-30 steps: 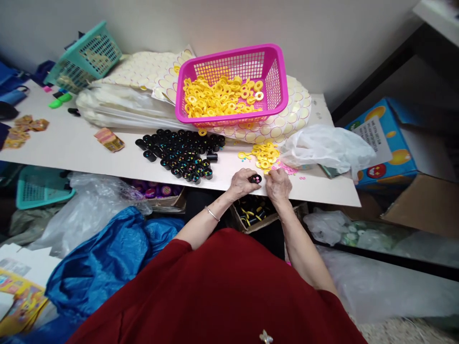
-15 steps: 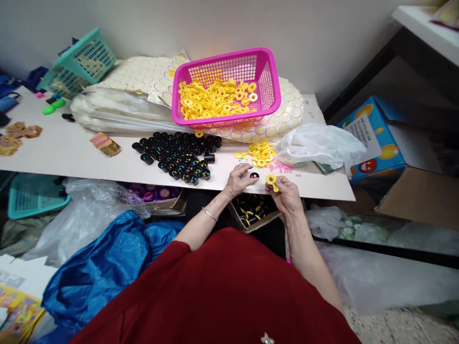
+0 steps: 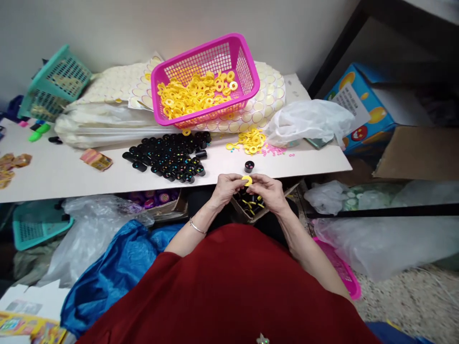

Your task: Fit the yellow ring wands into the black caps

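A yellow plastic ring piece (image 3: 247, 180) is pinched between the fingertips of my left hand (image 3: 225, 189) and my right hand (image 3: 271, 192), just off the table's front edge. Right behind it a small black cup (image 3: 249, 166) stands upright on the table, with pink bits inside. Several more black cups (image 3: 172, 153), holding coloured bits, are grouped to the left. Beyond the single cup lie a pile of yellow ring pieces (image 3: 252, 140) and a scatter of pink bits (image 3: 275, 150). My fingers partly cover the held piece.
A pink basket (image 3: 158, 102) of yellow ring pieces rests on patterned sheets at the back. A white plastic bag (image 3: 311, 122) lies to the right, near a blue carton (image 3: 358, 107). Below the table edge, an open box (image 3: 251, 205) contains black and yellow pieces.
My left hand has left the black cup, which now stands alone on the table. My right hand has brought the yellow ring piece leftward, and both hands now hold it. The view has shifted.
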Action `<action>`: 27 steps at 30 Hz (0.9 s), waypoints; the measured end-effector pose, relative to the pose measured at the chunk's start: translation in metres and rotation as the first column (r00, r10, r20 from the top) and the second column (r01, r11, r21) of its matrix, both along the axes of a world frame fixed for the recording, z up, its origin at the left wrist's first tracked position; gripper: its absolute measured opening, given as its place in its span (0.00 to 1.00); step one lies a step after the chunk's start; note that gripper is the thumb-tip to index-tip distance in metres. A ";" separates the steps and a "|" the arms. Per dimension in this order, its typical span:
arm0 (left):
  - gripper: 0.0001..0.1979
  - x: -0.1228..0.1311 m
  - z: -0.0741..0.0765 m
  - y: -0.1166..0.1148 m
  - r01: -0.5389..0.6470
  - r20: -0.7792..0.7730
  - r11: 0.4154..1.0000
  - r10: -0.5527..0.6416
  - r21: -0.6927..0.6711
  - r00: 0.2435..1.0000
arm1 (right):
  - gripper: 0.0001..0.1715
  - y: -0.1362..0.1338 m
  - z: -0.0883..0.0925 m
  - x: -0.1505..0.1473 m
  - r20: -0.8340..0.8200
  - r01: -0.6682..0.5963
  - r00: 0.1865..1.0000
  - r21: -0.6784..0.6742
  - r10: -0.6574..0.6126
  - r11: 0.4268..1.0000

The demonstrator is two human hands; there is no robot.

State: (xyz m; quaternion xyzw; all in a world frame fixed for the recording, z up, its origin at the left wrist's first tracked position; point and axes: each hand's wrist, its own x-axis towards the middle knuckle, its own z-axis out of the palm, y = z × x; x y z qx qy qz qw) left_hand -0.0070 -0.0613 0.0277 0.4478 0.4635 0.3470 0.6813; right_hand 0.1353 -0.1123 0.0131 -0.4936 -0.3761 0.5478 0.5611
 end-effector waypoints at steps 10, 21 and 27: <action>0.16 0.008 0.011 0.011 0.008 0.067 0.997 -0.013 0.075 0.998 | 0.15 0.012 0.006 0.007 0.745 -0.146 0.633 0.383 -0.212 0.912; 0.09 0.023 -0.020 0.049 -0.090 0.018 0.994 0.089 0.057 0.996 | 0.09 0.053 0.008 0.020 0.950 -0.212 0.291 0.177 -0.110 0.961; 0.16 0.027 -0.024 0.058 0.032 -0.085 0.977 -0.015 0.212 0.996 | 0.08 0.059 0.010 0.017 0.941 -0.210 0.331 0.154 -0.078 0.965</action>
